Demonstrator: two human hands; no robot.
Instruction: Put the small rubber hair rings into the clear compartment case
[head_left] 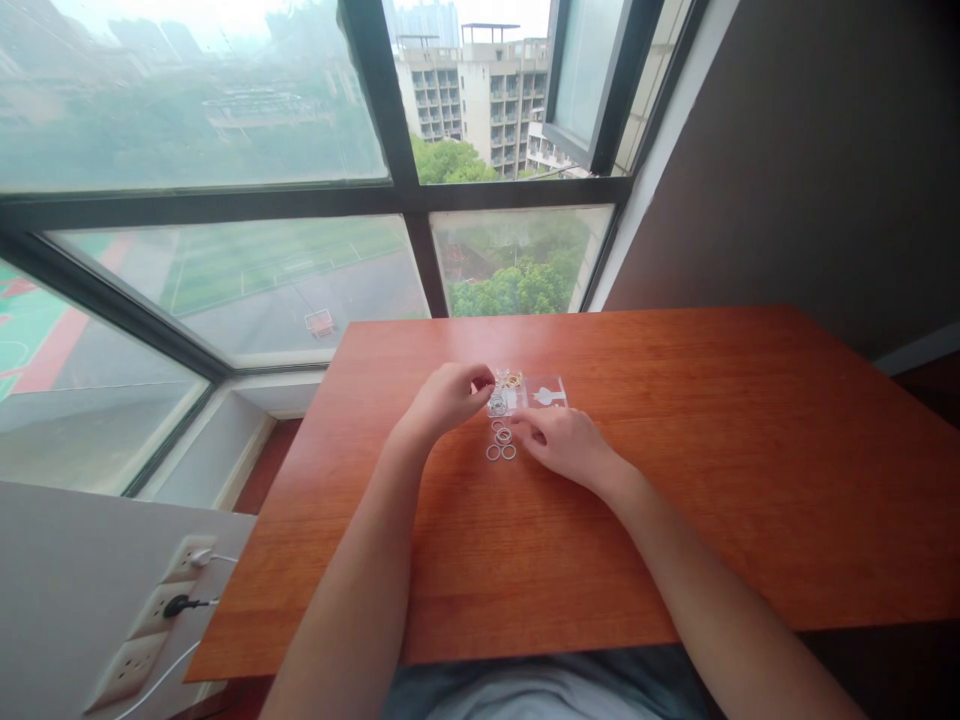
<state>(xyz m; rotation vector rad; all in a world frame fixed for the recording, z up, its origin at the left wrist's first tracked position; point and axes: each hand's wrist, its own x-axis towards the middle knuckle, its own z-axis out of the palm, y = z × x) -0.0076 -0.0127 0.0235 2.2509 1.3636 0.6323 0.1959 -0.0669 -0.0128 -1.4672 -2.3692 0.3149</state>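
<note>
Metal rings point(501, 443), clear box point(547, 392), right hand point(564, 441) touching

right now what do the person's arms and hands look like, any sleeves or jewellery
The left forearm and right forearm are bare as far as the frame shows: no sleeves, gloves, watch or bracelet. The left hand and right hand carry no visible markings; finger rings are too small to tell. A grey-blue garment shows between the arms at the bottom edge.
</note>
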